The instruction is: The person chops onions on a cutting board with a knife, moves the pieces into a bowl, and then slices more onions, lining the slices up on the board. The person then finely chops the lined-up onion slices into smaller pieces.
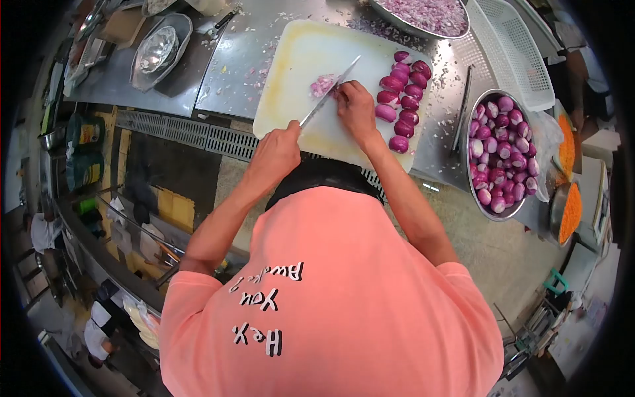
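My left hand point(278, 152) grips the handle of a long knife point(329, 92), whose blade angles up and right across a white cutting board point(297, 59). My right hand point(354, 109) rests on the board beside the blade, fingers curled down next to a small pile of chopped purple onion point(322, 85). The blade lies right by that pile. To the right of my right hand, several peeled onion halves point(402, 99) lie in two rows on the board.
A steel bowl point(471, 165) of peeled onions stands on the right. A bowl of chopped onion point(430, 13) is at the top, beside a white plastic basket point(516, 53). Containers of grated carrot point(570, 212) are far right. A steel dish point(159, 49) lies left; a floor grate point(192, 132) runs below.
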{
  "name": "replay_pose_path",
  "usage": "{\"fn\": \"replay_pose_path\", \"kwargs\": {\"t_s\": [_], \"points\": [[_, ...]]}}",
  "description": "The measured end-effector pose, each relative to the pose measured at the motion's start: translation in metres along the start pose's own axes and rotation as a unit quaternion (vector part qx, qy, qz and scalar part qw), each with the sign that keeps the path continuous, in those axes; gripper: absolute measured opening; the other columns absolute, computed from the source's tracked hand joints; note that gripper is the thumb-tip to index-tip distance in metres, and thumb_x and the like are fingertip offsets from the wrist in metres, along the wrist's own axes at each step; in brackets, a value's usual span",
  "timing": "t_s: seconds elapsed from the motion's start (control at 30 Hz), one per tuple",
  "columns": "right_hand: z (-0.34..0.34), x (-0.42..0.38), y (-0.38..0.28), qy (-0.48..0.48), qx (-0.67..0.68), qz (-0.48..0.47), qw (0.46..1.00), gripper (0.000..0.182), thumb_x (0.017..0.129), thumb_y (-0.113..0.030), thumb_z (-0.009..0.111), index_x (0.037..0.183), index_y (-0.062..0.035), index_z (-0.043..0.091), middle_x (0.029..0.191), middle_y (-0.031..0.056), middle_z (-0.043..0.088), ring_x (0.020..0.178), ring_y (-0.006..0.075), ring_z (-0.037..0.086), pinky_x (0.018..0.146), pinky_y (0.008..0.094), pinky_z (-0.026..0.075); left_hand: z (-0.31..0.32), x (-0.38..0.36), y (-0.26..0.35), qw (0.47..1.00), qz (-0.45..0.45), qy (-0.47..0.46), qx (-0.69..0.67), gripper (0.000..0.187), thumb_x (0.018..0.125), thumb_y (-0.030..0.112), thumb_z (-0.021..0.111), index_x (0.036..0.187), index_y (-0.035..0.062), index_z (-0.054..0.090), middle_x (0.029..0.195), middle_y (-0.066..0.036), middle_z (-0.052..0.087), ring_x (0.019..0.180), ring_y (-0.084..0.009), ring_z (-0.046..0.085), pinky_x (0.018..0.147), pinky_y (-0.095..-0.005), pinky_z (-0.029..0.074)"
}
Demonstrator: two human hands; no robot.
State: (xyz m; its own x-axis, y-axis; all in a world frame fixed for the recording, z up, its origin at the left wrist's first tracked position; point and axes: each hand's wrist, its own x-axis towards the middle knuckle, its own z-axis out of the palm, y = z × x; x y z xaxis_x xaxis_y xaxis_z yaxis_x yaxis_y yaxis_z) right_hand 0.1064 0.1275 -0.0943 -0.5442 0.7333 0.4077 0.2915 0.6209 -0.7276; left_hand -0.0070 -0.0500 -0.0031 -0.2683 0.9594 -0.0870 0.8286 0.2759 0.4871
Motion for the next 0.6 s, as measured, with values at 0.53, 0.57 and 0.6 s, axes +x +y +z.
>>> {"fn": "replay_pose_path", "kwargs": {"t_s": [0.53,0.57,0.6], "points": [[0.002,0.015,-0.005,-0.029,0.023,0.022,0.999,0.012,0.077,0.005,0.059,0.085,0.0022,0.067,0.087,0.0206,0.063,0.081,0.0399,0.062,0.072,0.0456,0.051,-0.003,-0.008,0.005,0.996,-0.084,0.032,-0.017,0.012,0.088,0.002,0.052,0.096,-0.0067,0.05,0.067,-0.031,0.058,0.072,-0.0505,0.061,0.062,-0.056,0.046],[0.001,0.017,-0.004,-0.037,0.023,0.019,0.999,0.012,0.077,0.006,0.059,0.085,0.0024,0.067,0.087,0.0206,0.063,0.081,0.0397,0.062,0.073,0.045,0.051,-0.007,-0.008,0.007,0.995,-0.087,0.045,-0.026,0.012,0.088,0.002,0.052,0.096,-0.0065,0.05,0.067,-0.031,0.059,0.072,-0.0507,0.061,0.063,-0.0559,0.046],[0.002,0.018,-0.003,-0.044,0.025,0.017,0.999,0.013,0.076,0.006,0.059,0.085,0.0025,0.067,0.087,0.0207,0.063,0.081,0.0395,0.063,0.073,0.0443,0.051,-0.003,-0.006,0.002,0.995,-0.088,0.045,-0.025,0.012,0.088,0.002,0.052,0.096,-0.0065,0.05,0.067,-0.031,0.059,0.072,-0.0507,0.061,0.063,-0.0559,0.046]]}}
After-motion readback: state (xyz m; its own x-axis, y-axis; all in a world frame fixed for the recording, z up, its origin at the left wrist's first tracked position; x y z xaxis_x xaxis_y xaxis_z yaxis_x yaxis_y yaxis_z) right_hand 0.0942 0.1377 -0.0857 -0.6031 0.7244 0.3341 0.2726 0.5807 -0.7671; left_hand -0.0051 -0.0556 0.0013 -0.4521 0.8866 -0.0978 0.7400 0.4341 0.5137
